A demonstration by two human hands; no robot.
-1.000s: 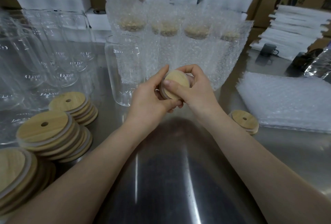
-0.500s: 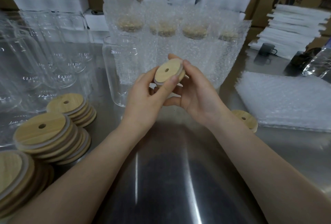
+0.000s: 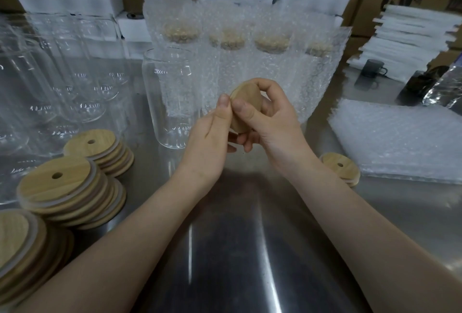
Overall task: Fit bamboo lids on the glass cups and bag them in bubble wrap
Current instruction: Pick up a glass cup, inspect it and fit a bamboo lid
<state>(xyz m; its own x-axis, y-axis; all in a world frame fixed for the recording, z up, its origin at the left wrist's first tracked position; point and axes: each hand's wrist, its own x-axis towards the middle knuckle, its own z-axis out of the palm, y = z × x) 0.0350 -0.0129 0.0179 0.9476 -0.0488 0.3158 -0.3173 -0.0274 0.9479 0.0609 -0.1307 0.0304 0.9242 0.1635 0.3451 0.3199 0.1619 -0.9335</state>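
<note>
Centre frame, the left hand (image 3: 210,142) and right hand (image 3: 275,122) gripped a round bamboo lid (image 3: 246,102), newly turned blank-face forward; the clear glass cup (image 3: 170,97) left of it stood uncapped.

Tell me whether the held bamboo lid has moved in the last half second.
Yes: the bamboo lid shifted slightly right, away from the empty glass cup, and turned so its hole no longer shows.

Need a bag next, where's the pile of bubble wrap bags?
Head view, right side: the pile of bubble wrap bags lies on the table, a loose bamboo lid at its near-left corner.
</note>
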